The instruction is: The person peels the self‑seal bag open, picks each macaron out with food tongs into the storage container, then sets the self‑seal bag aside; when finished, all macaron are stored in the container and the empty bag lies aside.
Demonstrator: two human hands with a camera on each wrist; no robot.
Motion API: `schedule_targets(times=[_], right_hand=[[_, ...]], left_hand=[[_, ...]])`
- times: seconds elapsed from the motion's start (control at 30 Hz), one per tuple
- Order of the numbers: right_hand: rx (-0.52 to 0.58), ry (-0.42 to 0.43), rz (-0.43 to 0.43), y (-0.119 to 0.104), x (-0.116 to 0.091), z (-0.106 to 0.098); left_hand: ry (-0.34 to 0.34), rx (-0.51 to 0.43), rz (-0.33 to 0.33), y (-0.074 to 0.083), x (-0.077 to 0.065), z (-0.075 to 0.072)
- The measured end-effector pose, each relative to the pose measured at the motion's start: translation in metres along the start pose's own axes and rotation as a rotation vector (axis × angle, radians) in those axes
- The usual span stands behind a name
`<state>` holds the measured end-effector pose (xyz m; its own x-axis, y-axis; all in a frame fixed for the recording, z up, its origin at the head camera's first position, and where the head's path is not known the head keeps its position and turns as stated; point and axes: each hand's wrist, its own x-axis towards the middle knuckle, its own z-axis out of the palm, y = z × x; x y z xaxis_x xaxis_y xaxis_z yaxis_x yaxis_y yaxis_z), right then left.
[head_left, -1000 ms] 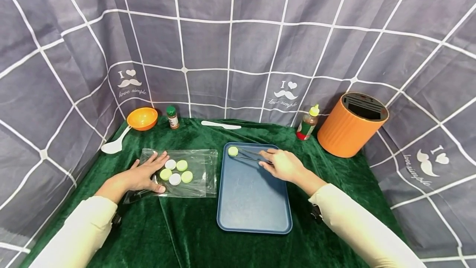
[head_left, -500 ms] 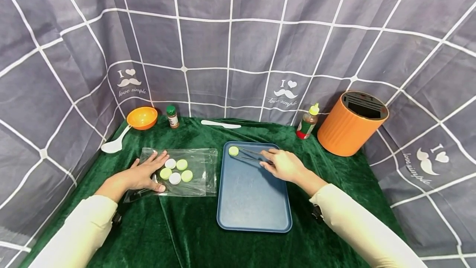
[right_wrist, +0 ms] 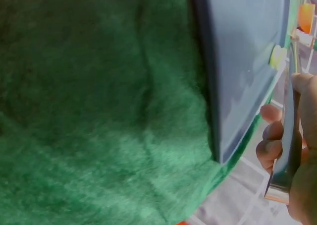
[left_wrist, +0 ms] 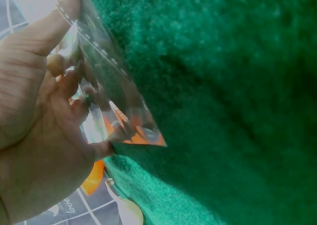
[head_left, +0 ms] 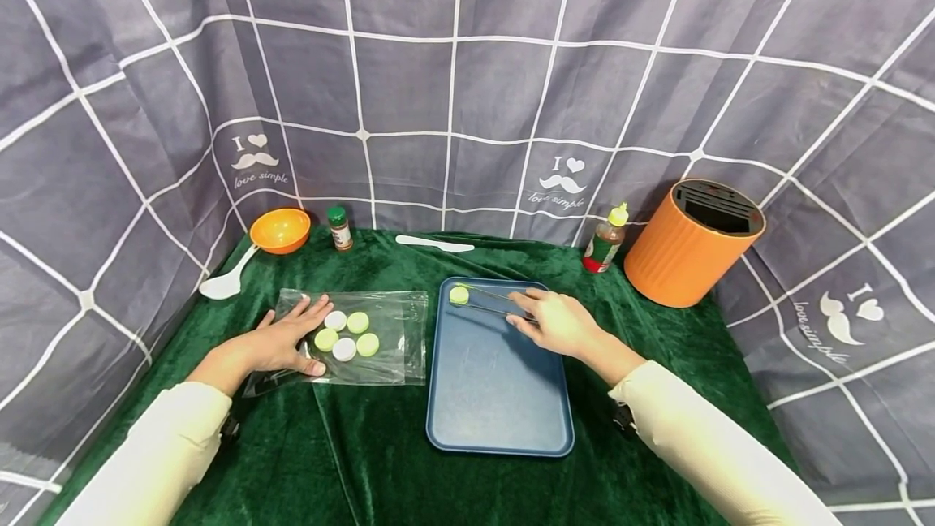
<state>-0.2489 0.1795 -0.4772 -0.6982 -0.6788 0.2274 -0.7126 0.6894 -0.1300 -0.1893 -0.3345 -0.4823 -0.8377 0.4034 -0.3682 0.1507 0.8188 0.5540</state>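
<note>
My left hand [head_left: 281, 345] rests with spread fingers on the left part of a clear plastic bag [head_left: 405, 335]. Several flat round discs, pale green [head_left: 368, 344] and white [head_left: 344, 349], lie at the bag's middle; whether inside or on top I cannot tell. My right hand [head_left: 558, 323] grips slim metal tongs [right_wrist: 285, 158] over the blue tray [head_left: 497, 404]. At the tray's far left corner sits a pale green disc [head_left: 458, 295], resembling a macaron. The tongs' two arms are spread on either side of it. Plastic covers part of my left fingers in the left wrist view.
Along the back stand an orange bowl [head_left: 281, 231], a green-capped spice jar [head_left: 339, 229], a sauce bottle [head_left: 605, 240] and an orange knife block [head_left: 690, 246]. A white knife [head_left: 434, 243] and a white spoon [head_left: 225, 284] lie on the green cloth [head_left: 380, 445]. A curtain encloses the back.
The tongs' arms have spread apart around the pale green disc, which stays at the tray's corner. My left hand and the bag have not moved.
</note>
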Motion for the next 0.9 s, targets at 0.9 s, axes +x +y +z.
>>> schedule_targets(times=[0.9], right_hand=[[-0.083,-0.062,-0.315,-0.084,0.046,0.025]], left_hand=[[-0.006,0.007,-0.015,-0.003,0.003,0.001]])
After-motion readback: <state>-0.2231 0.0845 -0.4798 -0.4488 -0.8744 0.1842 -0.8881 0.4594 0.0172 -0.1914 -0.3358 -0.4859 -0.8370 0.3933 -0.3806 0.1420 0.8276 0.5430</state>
